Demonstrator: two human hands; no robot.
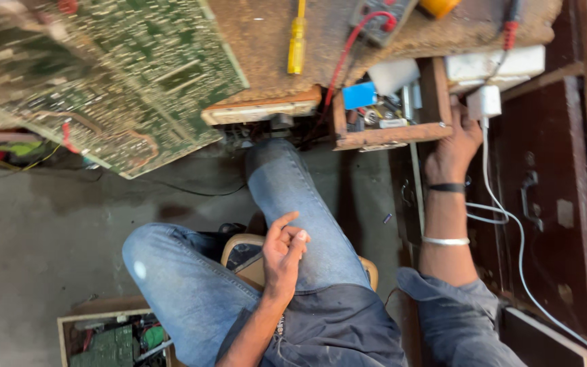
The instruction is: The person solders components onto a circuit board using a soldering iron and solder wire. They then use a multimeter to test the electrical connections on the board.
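Observation:
My right hand [452, 153] reaches up to a white charger adapter [487, 100] beside the right corner of an open wooden drawer [390, 136]. Its fingertips close around the adapter's lower end. A white cable [514, 234] hangs from the adapter past my wrist, which wears a black band and a silver bangle. My left hand [284, 246] hovers over my thigh in blue jeans [287, 183]. Its fingers are curled in against the thumb and nothing shows in them.
A large green circuit board [123, 75] juts off the worn workbench [266, 41] at upper left. A yellow screwdriver [297, 41], a multimeter with a red lead [375, 20] and a white block [494, 64] lie on the bench. A wooden box of parts [113, 340] stands on the floor.

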